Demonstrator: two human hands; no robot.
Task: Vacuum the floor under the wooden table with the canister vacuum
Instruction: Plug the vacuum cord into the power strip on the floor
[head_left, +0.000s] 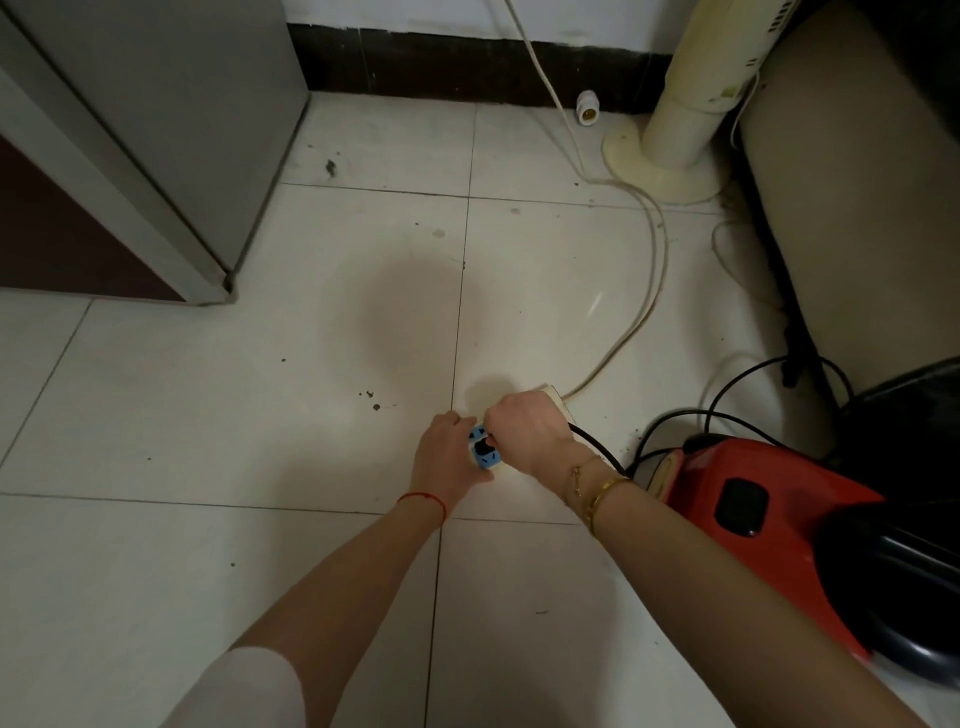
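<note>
A red and black canister vacuum (769, 509) sits on the tiled floor at the lower right. Its black cord (597, 448) runs from the vacuum to a black plug (485, 446). My right hand (530, 434) grips that plug at a cream power strip (558, 402) with a blue socket face (488, 460). My left hand (449, 454) holds the near end of the strip steady on the floor. The plug's prongs are hidden under my fingers. No wooden table is in view.
The strip's cream cable (644, 291) curves back to the wall. A cream tower fan base (670, 156) stands at the back right beside a beige seat (857, 171). A grey cabinet (156, 130) fills the upper left. A white lamp socket (587, 106) lies by the skirting.
</note>
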